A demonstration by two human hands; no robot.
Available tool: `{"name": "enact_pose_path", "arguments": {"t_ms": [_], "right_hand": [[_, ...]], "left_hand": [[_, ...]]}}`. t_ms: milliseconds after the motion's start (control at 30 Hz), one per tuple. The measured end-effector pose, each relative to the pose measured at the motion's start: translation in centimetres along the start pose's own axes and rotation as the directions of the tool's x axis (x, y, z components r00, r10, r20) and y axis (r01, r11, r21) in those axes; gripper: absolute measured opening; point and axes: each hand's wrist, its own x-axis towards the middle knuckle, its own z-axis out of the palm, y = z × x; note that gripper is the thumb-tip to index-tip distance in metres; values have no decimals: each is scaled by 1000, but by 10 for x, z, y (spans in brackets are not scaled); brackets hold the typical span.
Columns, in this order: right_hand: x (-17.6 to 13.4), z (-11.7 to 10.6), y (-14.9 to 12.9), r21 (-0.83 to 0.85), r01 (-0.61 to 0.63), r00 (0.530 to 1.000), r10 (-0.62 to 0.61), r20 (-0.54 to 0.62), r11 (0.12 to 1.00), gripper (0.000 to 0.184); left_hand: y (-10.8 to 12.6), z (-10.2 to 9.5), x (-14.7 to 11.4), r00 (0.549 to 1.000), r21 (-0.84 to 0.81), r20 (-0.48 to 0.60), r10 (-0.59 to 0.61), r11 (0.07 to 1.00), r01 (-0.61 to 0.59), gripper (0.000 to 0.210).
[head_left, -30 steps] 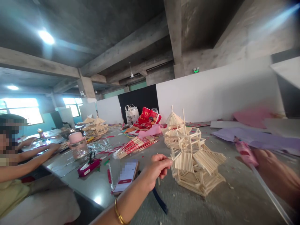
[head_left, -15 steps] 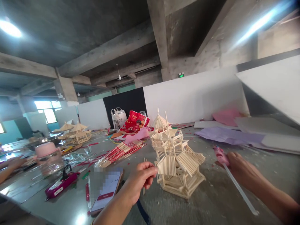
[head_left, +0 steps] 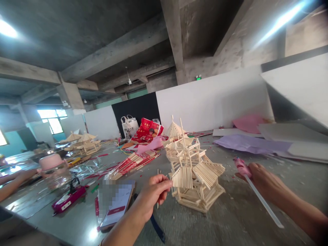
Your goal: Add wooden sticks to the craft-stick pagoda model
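Observation:
A pagoda model (head_left: pixel 198 174) built of pale wooden sticks stands on the grey table in front of me. My left hand (head_left: pixel 156 191) is closed, with thumb and forefinger pinched at the left edge of its lower roof panel. A thin wooden stick (head_left: pixel 158 205) shows above and below that hand; whether the curled fingers hold it I cannot tell. My right hand (head_left: pixel 258 177) is wrapped round a pink hot glue gun (head_left: pixel 241 167), right of the model. A long translucent glue stick (head_left: pixel 265 205) sticks out of the gun's rear toward me.
Left of my arm lie a phone (head_left: pixel 119 205), a magenta power strip (head_left: pixel 69 200) and red-and-white packs of sticks (head_left: pixel 135 162). A lidded pink jar (head_left: pixel 53 171) stands near another person's arm (head_left: pixel 17 181). Purple paper (head_left: pixel 251 145) and boards lie behind my right hand.
The view has shifted very slightly. Both hands keep nearly the same place beside the model, and the glue gun stays in my right hand.

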Motion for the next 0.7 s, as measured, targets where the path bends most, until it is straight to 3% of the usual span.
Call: {"name": "enact_pose_path", "arguments": {"t_ms": [233,700], "right_hand": [[0,-5,-4,34,16,995,-19,93,999,33],[-2,-18,-12,76,-22,994,13,109,997,29]], "left_hand": [[-3,-2,1,1000,14,0,7,1000,-7,18],[3,0,-1,1000,78,-12,23,997,-22,23]]}}
